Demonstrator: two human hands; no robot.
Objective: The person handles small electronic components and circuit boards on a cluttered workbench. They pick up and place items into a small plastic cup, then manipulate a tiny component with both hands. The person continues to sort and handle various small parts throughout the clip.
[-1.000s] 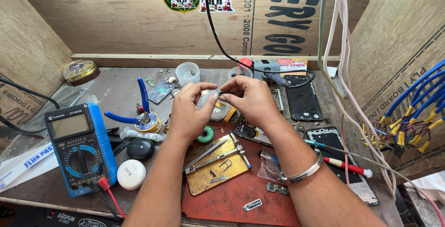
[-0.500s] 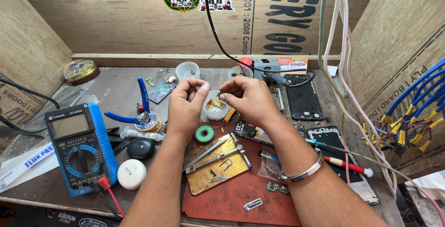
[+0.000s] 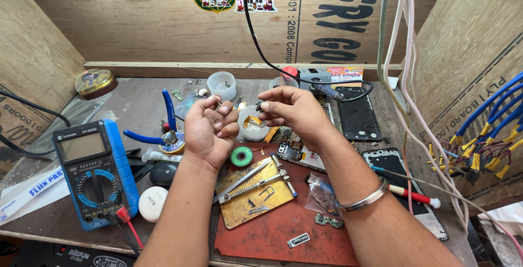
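Observation:
My left hand [image 3: 210, 128] is raised above the bench, palm turned up towards me, fingers curled in; I cannot make out anything in it. My right hand [image 3: 291, 111] is level with it, a little to the right, pinching a small dark part [image 3: 260, 104] between thumb and forefinger. The two hands are a short gap apart. Just behind and below them a white round roll [image 3: 254, 128] stands on the bench. Under my wrists lie a green spool [image 3: 241, 156], a brass-coloured board holder [image 3: 256, 190] and a bare phone circuit board [image 3: 294, 152] on a red mat [image 3: 272, 234].
A blue multimeter [image 3: 92, 169] with red and black leads lies at the left, with blue-handled pliers [image 3: 163, 125] and a white round case [image 3: 152, 203] beside it. Opened phone bodies [image 3: 357, 114], a red-handled screwdriver [image 3: 417, 196] and blue wires with yellow ends [image 3: 479, 147] are on the right.
My hands were together over the white roll; they have lifted and parted. The left hand has turned palm up, and the right now holds the small dark part by itself.

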